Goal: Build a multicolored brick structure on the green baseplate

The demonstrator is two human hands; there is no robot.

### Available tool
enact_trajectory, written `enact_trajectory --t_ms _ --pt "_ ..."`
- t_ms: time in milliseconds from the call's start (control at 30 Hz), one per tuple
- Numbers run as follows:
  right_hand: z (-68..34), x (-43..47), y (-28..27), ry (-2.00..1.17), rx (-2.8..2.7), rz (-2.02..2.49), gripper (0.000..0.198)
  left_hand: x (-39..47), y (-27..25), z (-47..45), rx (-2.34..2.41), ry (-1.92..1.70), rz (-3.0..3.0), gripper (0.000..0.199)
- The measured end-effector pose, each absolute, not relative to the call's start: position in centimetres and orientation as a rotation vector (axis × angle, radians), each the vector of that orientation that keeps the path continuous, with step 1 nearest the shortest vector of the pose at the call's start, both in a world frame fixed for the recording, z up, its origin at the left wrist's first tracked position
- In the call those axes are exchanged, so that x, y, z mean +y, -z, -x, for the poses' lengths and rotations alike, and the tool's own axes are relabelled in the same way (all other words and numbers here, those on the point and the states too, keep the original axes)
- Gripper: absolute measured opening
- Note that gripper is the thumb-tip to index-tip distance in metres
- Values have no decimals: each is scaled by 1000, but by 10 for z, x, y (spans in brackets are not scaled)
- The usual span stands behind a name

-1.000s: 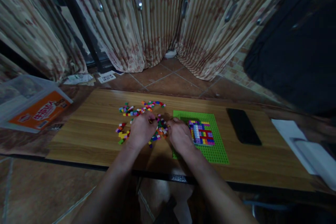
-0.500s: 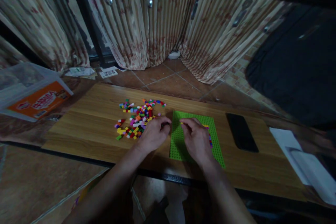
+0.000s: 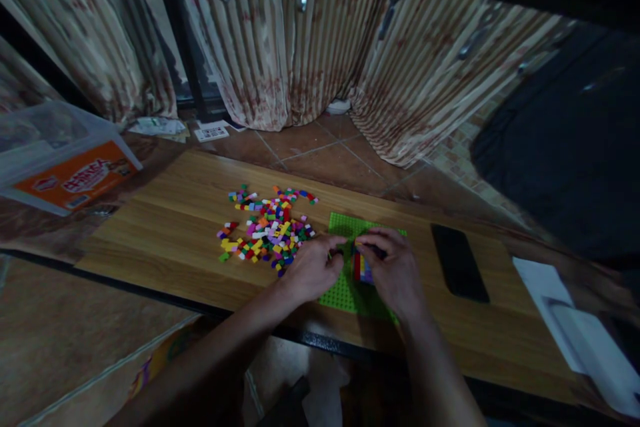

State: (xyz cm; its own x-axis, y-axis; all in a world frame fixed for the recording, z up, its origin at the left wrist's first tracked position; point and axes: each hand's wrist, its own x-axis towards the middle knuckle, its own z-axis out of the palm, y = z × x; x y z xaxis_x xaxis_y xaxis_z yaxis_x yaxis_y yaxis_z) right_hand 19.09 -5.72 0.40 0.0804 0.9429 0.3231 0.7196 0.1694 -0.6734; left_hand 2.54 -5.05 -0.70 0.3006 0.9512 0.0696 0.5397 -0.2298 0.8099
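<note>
A green studded baseplate point(image 3: 345, 293) lies on the wooden table, partly covered by my hands. On it stands a block of built-up toy bricks point(image 3: 364, 271), with red, yellow and purple showing. My right hand point(image 3: 397, 273) is over this build, thumb and forefinger pinching a small yellowish brick point(image 3: 358, 243) at its upper left edge. Over the plate's left part is my left hand point(image 3: 315, 270), fingers curled in and the thumb close to them; whatever they may hold is hidden. Many loose coloured bricks point(image 3: 273, 230) are spread to the left of it.
Right of the plate a black phone point(image 3: 459, 261) lies on the wooden table point(image 3: 165, 233). White papers point(image 3: 545, 300) are at the table's right end. A clear plastic tub point(image 3: 75, 167) with an orange label stands at the left. Striped curtains point(image 3: 320, 47) hang behind.
My right hand has moved slightly right and down with the small brick, onto the build's edge. My left hand has shifted right over the plate, uncovering more loose bricks. The view has turned slightly.
</note>
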Motion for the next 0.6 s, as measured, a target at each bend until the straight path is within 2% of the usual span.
enact_trajectory --t_ms 267,600 --pt "-197 -56 2 -315 -1738 1694 15 -53 4 -29 1215 -658 -2047 46" --pt "-196 -53 4 -390 -1654 1745 17 -53 4 -34 1204 -561 -2143 48"
